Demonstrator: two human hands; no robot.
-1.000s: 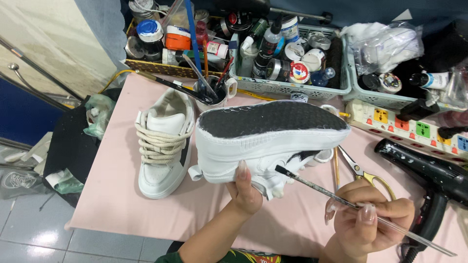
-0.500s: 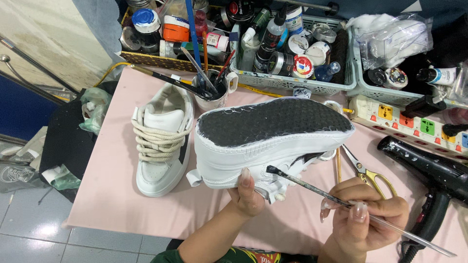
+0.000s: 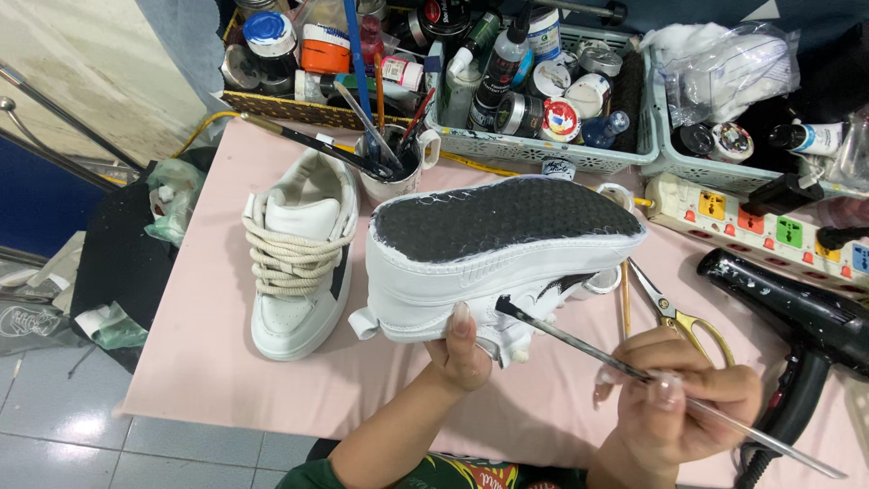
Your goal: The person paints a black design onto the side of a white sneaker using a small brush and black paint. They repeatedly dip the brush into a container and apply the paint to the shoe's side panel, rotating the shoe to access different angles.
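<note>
while the head view is looking down on the pink table (image 3: 208,362), the left hand (image 3: 463,355) is gripping a white sneaker (image 3: 502,254) from below, fingers closed on its upper, thumb pressing on the sidewall. the sneaker is lying tipped on its side above the hand, dark sole facing up and toward the camera, clear of the table. the right hand (image 3: 681,407) is pinching a long thin brush (image 3: 634,371), fingers closed around the metal handle; the brush tip is sitting just beside the left thumb, touching the shoe's side near a black mark. left of the left hand, a second white sneaker (image 3: 297,263) with thick cream laces is standing upright on the table. beyond the right hand, gold-handled scissors (image 3: 674,312) are lying flat; a black hair dryer (image 3: 797,312) is resting to its right. a mug of brushes (image 3: 394,163) and baskets of jars (image 3: 534,81) are standing beyond the held shoe.
</note>
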